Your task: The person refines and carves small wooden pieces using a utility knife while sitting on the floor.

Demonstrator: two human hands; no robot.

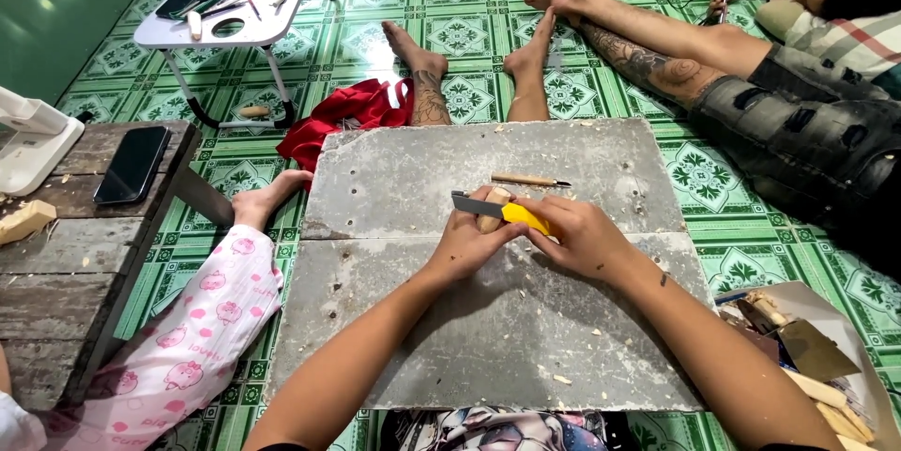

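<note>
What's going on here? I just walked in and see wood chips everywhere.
A person sits on the floor at a grey board, whittling. The left hand grips a small piece of wood, and the right hand holds a yellow utility knife with its blade against it. A wooden-handled tool lies just beyond. Shavings dot the board, and other people sit nearby.

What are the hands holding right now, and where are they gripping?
The right hand grips a utility knife by its yellow handle, blade pointing left. The left hand holds a small piece of wood around its lower end.
</note>
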